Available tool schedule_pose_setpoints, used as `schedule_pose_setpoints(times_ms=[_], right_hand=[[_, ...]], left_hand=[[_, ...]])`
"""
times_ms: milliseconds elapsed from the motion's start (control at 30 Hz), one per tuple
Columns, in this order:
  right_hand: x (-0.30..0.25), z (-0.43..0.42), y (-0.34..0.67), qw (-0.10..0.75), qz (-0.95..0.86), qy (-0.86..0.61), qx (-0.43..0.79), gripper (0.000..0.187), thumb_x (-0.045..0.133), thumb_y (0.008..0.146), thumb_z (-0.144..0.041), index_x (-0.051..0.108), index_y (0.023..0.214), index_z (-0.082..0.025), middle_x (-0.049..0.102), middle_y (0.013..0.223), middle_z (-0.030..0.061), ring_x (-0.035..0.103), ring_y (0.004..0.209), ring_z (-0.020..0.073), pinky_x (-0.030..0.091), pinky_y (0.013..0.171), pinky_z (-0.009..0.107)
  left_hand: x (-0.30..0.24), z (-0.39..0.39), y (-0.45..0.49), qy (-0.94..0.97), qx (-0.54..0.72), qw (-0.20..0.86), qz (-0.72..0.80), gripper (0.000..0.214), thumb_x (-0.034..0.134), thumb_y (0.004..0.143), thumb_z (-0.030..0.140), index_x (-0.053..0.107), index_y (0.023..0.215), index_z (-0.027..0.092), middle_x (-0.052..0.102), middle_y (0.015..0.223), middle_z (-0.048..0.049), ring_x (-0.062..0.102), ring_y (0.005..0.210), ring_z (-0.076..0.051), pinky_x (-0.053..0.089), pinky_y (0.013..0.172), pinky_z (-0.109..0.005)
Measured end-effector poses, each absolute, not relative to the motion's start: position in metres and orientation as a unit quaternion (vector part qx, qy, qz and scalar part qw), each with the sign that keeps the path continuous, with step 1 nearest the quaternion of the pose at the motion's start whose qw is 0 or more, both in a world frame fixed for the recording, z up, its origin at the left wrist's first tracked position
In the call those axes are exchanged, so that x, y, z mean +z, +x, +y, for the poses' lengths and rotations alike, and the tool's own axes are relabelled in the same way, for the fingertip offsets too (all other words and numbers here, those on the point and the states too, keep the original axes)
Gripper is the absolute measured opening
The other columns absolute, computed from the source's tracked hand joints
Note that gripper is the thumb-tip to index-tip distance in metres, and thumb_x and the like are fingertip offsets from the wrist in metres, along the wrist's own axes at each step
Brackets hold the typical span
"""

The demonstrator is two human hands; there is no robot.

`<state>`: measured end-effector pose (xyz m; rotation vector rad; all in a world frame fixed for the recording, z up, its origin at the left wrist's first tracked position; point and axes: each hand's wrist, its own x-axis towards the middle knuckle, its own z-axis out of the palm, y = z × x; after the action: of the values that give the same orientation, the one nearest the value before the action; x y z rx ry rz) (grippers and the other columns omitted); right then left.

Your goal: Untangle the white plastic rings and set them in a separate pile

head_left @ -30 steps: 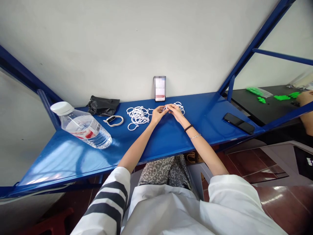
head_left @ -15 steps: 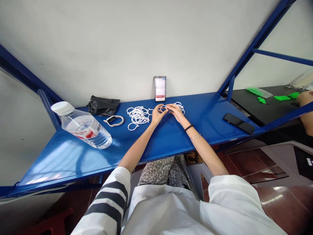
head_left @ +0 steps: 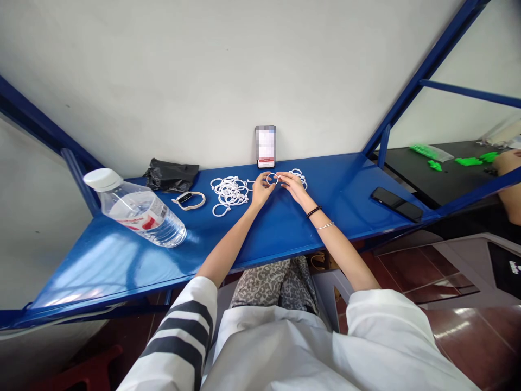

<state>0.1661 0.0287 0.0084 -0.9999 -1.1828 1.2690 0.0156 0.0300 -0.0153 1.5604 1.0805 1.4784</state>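
Observation:
Between my two hands is a white ring (head_left: 272, 174), held just above the blue table (head_left: 334, 209). My left hand (head_left: 261, 190) is closed on the ring's left side. From the other side, the fingers of my right hand (head_left: 292, 184) pinch the ring's right edge. A tangled pile of white rings with small knobs (head_left: 230, 191) lies left of my left hand. Behind my right hand rests a smaller group of white rings (head_left: 303, 178), partly hidden by that hand.
A phone (head_left: 266, 145) leans upright against the wall. To the left are a water bottle (head_left: 142, 214), a black plastic bag (head_left: 171, 175) and a watch band (head_left: 191, 200). Another phone (head_left: 396, 204) lies at the right. Beyond the blue frame, green pieces (head_left: 468, 162) and another person's arm (head_left: 510, 184) show.
Both hands stay in nearly the same place. My left fingers have loosened slightly around the ring, and more of its loop shows between the hands.

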Motion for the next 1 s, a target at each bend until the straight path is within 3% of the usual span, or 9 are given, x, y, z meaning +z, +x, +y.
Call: schedule_pose_setpoints(times_ms=[500, 1000], right_hand=[[0.009, 0.028, 0.164, 0.554, -0.467, -0.402, 0.56, 0.017, 0.069, 0.072, -0.022, 0.073, 0.088, -0.021, 0.074, 0.088, 0.0017, 0.066, 0.085, 0.0127, 0.05, 0.075, 0.023], [0.014, 0.022, 0.16, 0.515, -0.521, -0.38, 0.565, 0.031, 0.078, 0.066, -0.038, 0.069, 0.091, -0.021, 0.073, 0.087, 0.0011, 0.063, 0.076, 0.0121, 0.049, 0.071, 0.024]], left_hand=[[-0.024, 0.036, 0.014, 0.628, 0.583, 0.292, 0.424, 0.045, 0.072, 0.076, 0.025, 0.061, 0.12, 0.021, 0.058, 0.108, -0.008, 0.059, 0.068, -0.01, 0.053, 0.062, -0.023], [-0.027, 0.04, 0.015, 0.622, 0.57, 0.323, 0.429, 0.044, 0.072, 0.077, 0.027, 0.063, 0.118, 0.019, 0.06, 0.113, -0.0101, 0.065, 0.075, -0.013, 0.056, 0.065, -0.024]])
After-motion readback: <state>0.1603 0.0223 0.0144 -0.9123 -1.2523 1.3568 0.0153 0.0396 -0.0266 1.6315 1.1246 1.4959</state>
